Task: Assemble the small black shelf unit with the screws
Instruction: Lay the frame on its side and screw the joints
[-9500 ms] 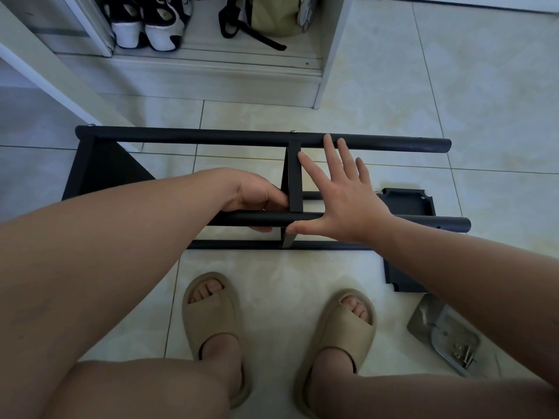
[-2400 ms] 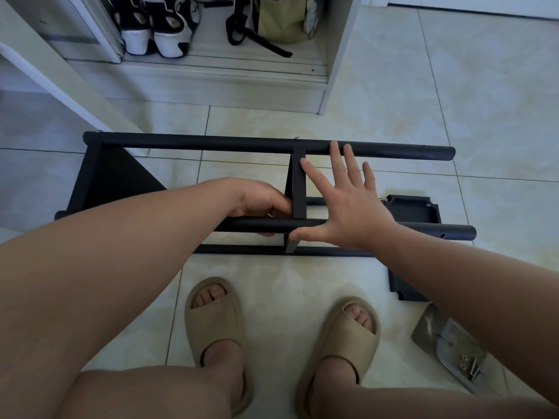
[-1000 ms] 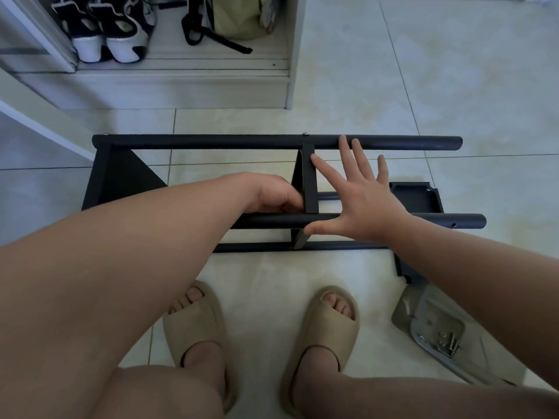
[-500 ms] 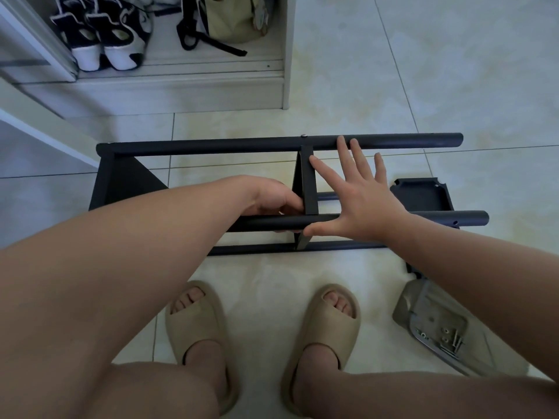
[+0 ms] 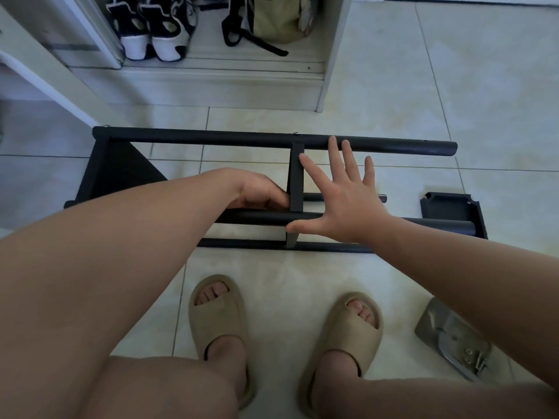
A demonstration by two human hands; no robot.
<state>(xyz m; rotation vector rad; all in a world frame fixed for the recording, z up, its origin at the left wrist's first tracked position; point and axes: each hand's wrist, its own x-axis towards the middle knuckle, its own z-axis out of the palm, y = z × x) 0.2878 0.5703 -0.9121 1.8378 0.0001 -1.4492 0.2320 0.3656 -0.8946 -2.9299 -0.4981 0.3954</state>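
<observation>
While bent over black metal tube shelf frame (image 5: pixel 211 139) lying on pale tiled floor (image 5: pixel 302 282), curls left hand (image 5: pixel 260 192) against left side of centre crossbar (image 5: pixel 296 176), grasp hidden, and spreads right hand (image 5: pixel 344 207) flat against its right.

A white cabinet (image 5: pixel 332 55) stands open on the pale tiled floor (image 5: pixel 453 86). Inside it, a pair of black-and-white sneakers (image 5: pixel 154 28) sits left of an olive bag (image 5: pixel 278 19) with black straps. Nearer the camera, two beige slide sandals (image 5: pixel 217 316) rest on the tiles.

Matt black metal shelf frame (image 5: pixel 230 137); glossy pale floor tiles (image 5: pixel 453 86); shiny metal tray (image 5: pixel 435 325).
</observation>
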